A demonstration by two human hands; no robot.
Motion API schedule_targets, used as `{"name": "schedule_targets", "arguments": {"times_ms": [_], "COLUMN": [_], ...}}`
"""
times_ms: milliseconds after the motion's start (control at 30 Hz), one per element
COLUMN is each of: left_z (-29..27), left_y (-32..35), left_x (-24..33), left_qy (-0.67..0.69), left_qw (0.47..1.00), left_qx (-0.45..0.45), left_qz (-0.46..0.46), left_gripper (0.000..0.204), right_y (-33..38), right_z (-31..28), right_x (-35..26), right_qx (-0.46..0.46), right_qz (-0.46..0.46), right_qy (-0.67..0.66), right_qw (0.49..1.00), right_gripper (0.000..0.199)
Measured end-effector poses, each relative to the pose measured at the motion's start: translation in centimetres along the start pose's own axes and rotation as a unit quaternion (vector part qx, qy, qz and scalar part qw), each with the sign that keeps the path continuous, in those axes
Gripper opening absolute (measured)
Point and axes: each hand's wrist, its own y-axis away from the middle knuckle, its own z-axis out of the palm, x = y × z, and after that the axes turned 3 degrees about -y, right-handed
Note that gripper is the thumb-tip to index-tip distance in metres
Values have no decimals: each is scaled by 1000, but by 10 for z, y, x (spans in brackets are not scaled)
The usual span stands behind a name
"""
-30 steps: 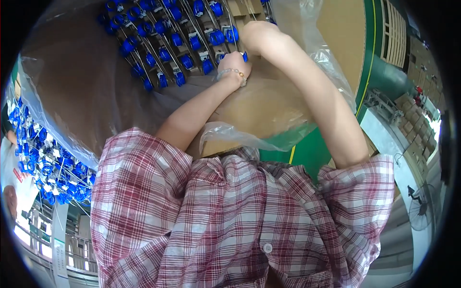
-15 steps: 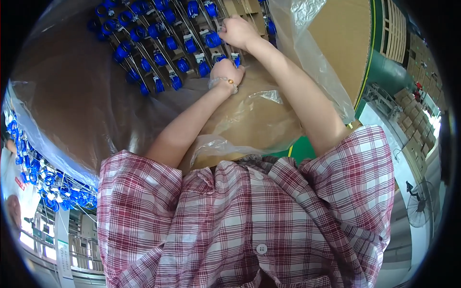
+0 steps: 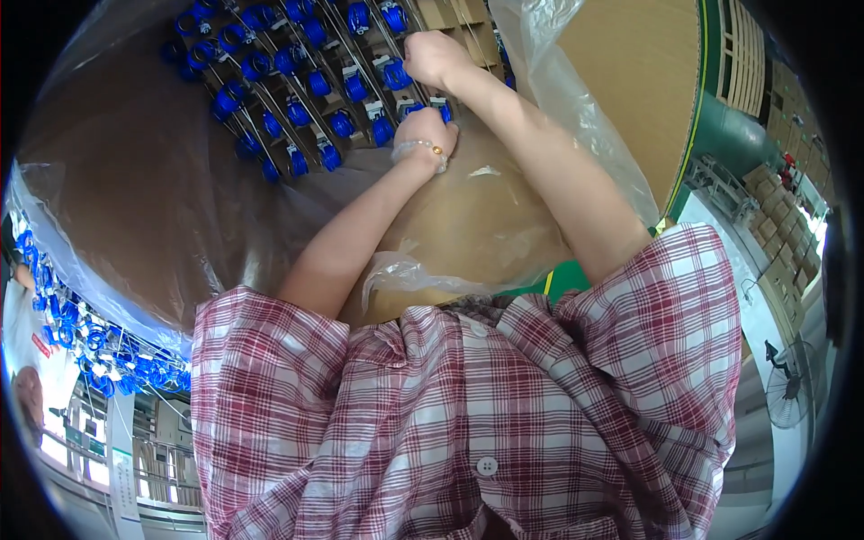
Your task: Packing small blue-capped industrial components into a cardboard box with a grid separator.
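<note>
Inside a big carton (image 3: 634,81) lined with clear plastic film (image 3: 576,99), blue coils (image 3: 355,85) with thin metal rods lie in slanting rows. My left hand (image 3: 423,133), bracelet at its wrist, is closed at the near end of the rows. A blue coil (image 3: 409,109) shows just past its fingers, and another sits beside it on the right. Farther in, my right hand (image 3: 436,59) is curled closed beside the metal rods and a blue coil (image 3: 395,74). Its fingertips and whatever they grip are hidden.
More blue coils (image 3: 135,360) hang in a tangle at the far left, outside the carton, near part of another person's arm (image 3: 22,274). Brown cardboard pieces (image 3: 441,13) show between the rods. A black fan (image 3: 788,387) and stacked boxes (image 3: 774,211) stand to the right.
My right hand has shifted slightly to the left. The left hand stays almost where it was, by the near coils. The clear film by my right forearm has moved a little.
</note>
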Motion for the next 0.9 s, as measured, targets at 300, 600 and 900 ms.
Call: {"name": "schedule_targets", "arguments": {"times_ms": [300, 600, 900], "left_z": [-6, -9, -10], "left_y": [8, 5, 10], "left_x": [19, 19, 25], "left_qy": [-106, -114, -201], "left_qw": [992, 993, 977], "left_qx": [-6, -30, -62], "left_qz": [67, 0, 35], "left_gripper": [30, 17, 22], "right_y": [-13, -21, -23], "right_z": [8, 12, 10], "right_x": [21, 10, 22], "right_qx": [28, 20, 20], "right_qz": [-23, 14, -59], "right_qy": [-13, 22, 46], "right_qw": [999, 999, 997], "right_gripper": [20, 16, 19]}}
